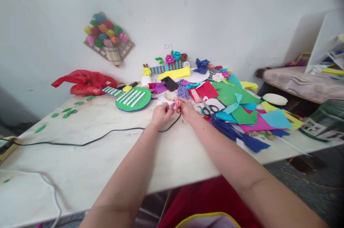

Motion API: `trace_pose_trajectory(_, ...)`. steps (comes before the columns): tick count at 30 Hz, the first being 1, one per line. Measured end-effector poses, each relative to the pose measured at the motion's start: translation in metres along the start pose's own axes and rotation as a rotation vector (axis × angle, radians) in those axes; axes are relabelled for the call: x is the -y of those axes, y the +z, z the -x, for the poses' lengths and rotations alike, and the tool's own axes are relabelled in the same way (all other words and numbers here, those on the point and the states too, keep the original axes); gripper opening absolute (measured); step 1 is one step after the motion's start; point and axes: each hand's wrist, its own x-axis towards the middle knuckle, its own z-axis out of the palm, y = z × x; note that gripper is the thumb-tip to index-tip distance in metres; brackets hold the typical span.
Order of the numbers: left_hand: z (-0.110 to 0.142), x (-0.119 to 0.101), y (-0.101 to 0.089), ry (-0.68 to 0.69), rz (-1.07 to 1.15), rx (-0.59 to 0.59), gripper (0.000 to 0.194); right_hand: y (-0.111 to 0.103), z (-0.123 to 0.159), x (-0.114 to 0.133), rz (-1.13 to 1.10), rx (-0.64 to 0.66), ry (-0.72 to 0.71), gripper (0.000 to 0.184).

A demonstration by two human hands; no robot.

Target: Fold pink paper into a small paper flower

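A small piece of salmon-pink crepe paper (176, 105), gathered like a small flower, sits between my two hands above the table. My left hand (160, 115) is closed, its thumb and fingers pinching the left side of the paper. From the right, my right hand (187, 109) pinches the same piece; its fingertips partly hide it. Just past my hands lie a white object (164, 102) and a bundle of purple yarn (183, 90). Black-handled scissors (210, 109) rest to the right of my right hand.
Coloured paper sheets (228, 93) and blue crepe strips (242, 136) cover the table's right side. A green paper guitar (134, 99) lies left, before a red plastic bag (86, 82). A black cable (102, 136) crosses the table. A glass jar (326, 120) stands far right.
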Motion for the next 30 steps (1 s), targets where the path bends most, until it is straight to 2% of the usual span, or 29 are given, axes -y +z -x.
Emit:
trace_pose_trajectory(6, -0.003, 0.008, -0.001, -0.012, 0.154, 0.056, 0.028, -0.003, 0.000, 0.001, -0.004, 0.028, -0.003, 0.036)
trace_pose_trajectory(14, -0.006, 0.010, 0.005, -0.219, 0.472, -0.147, 0.022, -0.006, -0.004, -0.007, 0.080, 0.062, -0.051, 0.033)
trace_pose_trajectory(18, -0.004, 0.007, 0.002, -0.158, 0.349, -0.197, 0.046, -0.004, -0.002, -0.006, 0.150, 0.107, -0.038, 0.031)
trace_pose_trajectory(20, -0.003, 0.005, 0.001, -0.141, 0.246, -0.186, 0.050, -0.003, 0.000, -0.007, 0.167, 0.108, -0.030, 0.031)
trace_pose_trajectory(26, -0.002, -0.001, -0.004, -0.192, -0.100, -0.126, 0.036, -0.004, -0.001, -0.009, 0.196, 0.084, -0.042, 0.028)
trace_pose_trajectory(30, -0.003, -0.004, -0.007, -0.193, -0.157, -0.056, 0.036, -0.002, -0.001, -0.007, 0.159, 0.026, 0.008, 0.028)
